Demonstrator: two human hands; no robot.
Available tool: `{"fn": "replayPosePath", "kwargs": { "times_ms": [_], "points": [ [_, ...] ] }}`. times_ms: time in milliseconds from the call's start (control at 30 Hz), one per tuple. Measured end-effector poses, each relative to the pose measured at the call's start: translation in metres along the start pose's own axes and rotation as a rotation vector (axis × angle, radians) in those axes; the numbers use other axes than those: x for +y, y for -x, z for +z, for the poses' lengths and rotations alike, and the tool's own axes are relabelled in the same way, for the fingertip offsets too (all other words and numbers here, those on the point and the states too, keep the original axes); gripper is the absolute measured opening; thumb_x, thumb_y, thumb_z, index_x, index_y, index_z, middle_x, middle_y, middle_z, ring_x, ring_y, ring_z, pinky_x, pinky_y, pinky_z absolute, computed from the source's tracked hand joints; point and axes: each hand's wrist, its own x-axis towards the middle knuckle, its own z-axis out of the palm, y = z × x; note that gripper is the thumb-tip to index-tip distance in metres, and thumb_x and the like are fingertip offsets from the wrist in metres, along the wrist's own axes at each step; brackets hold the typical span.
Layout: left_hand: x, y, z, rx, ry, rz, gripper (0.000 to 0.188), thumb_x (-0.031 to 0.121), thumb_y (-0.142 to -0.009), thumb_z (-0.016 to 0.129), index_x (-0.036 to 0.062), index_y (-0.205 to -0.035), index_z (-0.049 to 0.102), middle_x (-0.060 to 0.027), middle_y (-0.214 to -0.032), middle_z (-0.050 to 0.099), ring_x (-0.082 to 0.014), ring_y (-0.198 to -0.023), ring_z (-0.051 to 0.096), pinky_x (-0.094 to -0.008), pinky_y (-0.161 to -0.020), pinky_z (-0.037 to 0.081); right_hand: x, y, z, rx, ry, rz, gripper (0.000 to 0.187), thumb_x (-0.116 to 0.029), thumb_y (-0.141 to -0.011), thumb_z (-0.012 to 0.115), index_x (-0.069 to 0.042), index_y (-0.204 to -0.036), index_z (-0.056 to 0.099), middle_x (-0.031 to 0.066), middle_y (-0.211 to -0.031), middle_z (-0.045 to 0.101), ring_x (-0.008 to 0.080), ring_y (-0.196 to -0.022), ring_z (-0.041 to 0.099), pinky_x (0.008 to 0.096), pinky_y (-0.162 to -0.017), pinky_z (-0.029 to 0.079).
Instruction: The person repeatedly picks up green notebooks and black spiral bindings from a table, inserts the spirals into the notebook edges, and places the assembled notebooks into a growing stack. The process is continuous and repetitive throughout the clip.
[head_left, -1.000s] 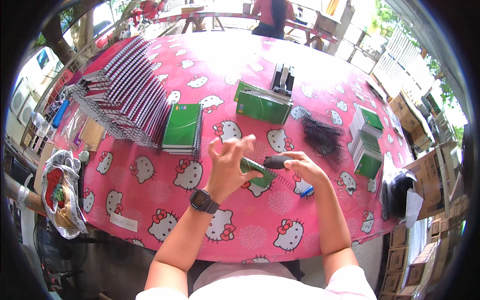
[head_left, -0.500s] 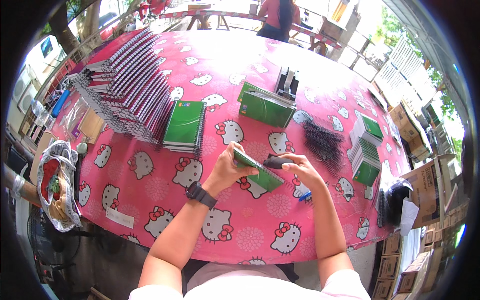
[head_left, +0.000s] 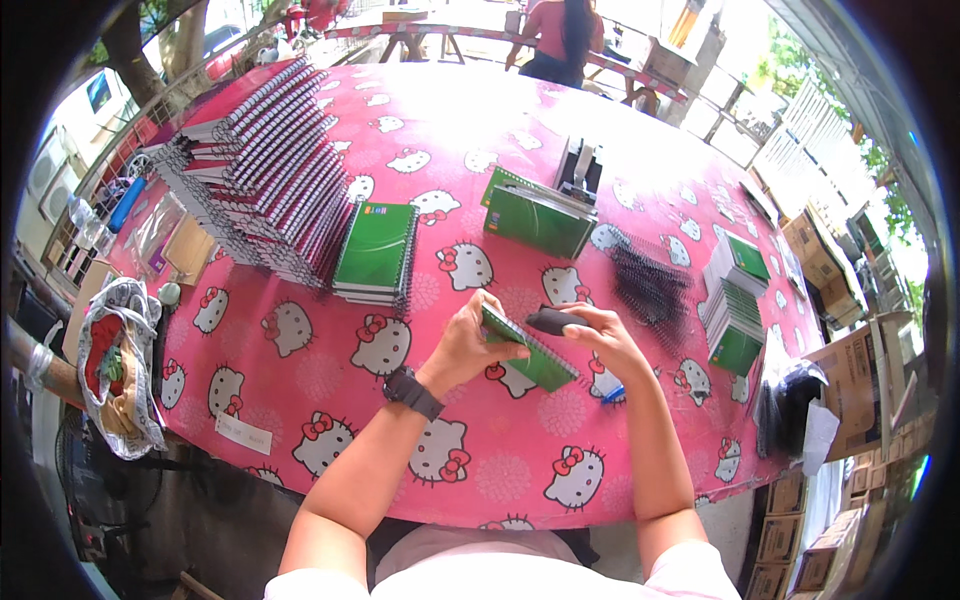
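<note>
My left hand (head_left: 466,346) grips a small green spiral notebook (head_left: 540,366) above the middle of the table, thumb across its cover. The notebook is tilted, its wire-bound edge turned up to the right. In my right hand (head_left: 606,334) is a dark, blunt-ended object (head_left: 549,319), held beside the bound edge; its exact kind is not clear. Just below my right wrist lies a blue thing (head_left: 613,395), partly hidden by the forearm. Left of my hands, a short stack of green spiral notebooks (head_left: 375,250) leans close to a tall stack of spiral-bound notebooks (head_left: 265,170).
More green notebooks (head_left: 540,222) stand ahead by a black and grey device (head_left: 579,168). Loose black binding coils (head_left: 648,285) lie to the right, near further green notebooks (head_left: 738,320). A cloth bag (head_left: 120,370) hangs at the left edge. A person (head_left: 560,45) is at the far side.
The whole view has shifted slightly. My left thumb and the notebook have moved a little to the right; both hands keep their holds.
</note>
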Motion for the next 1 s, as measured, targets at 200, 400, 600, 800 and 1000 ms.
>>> {"fn": "replayPosePath", "kwargs": {
  "times_ms": [200,400,600,800,1000],
  "points": [
    [0.001,0.002,0.0,-0.009,-0.027,0.046,0.055,0.018,-0.061,0.088,0.0077,-0.095,0.045,0.0003,-0.078,0.053,-0.0084,-0.074,0.05,-0.0253,-0.065,0.044,-0.008,0.002,0.007,-0.051,-0.059,-0.02,0.043,-0.031,-0.08,0.069,0.002,-0.107,0.064,0.0099,-0.112,0.059,0.0148,-0.097,0.054,0.0281,-0.083,0.042],
    [-0.001,0.005,0.001,-0.03,0.064,0.009,0.054,0.018,-0.061,0.088,0.0119,-0.092,0.044,0.0057,-0.08,0.046,-0.0039,-0.071,0.042,-0.0211,-0.06,0.04,-0.011,-0.004,0.019,-0.095,-0.03,-0.144,0.04,-0.03,-0.081,0.07,-0.001,-0.108,0.065,0.0112,-0.117,0.057,0.0178,-0.107,0.051,0.0317,-0.094,0.038],
    [0.01,0.004,0.002,-0.057,0.033,-0.044,0.055,0.018,-0.062,0.088,0.0072,-0.094,0.045,-0.0003,-0.077,0.051,-0.0092,-0.075,0.05,-0.0264,-0.066,0.045,-0.014,-0.003,0.023,-0.052,-0.095,-0.153,0.039,-0.03,-0.079,0.072,-0.005,-0.109,0.066,0.0128,-0.122,0.053,0.0194,-0.11,0.05,0.032,-0.095,0.038],
    [0.014,0.003,0.007,-0.059,-0.003,-0.001,0.049,0.017,-0.066,0.085,0.0101,-0.093,0.045,0.0035,-0.081,0.05,-0.0041,-0.071,0.045,-0.0223,-0.06,0.041,-0.012,0.002,0.008,0.333,0.736,-0.32,0.049,-0.033,-0.078,0.071,-0.007,-0.118,0.06,0.0152,-0.122,0.054,0.0299,-0.113,0.049,0.0396,-0.097,0.038],
    [0.051,0.009,0.019,0.038,-0.214,0.169,0.034,0.016,-0.08,0.073,0.0041,-0.103,0.051,0.0009,-0.084,0.058,-0.0055,-0.076,0.053,-0.0216,-0.065,0.045,-0.052,0.017,0.046,0.248,0.495,-0.463,0.034,-0.019,-0.078,0.071,-0.004,-0.107,0.061,0.0124,-0.102,0.06,0.0274,-0.098,0.056,0.0392,-0.086,0.045]
  ]
}}
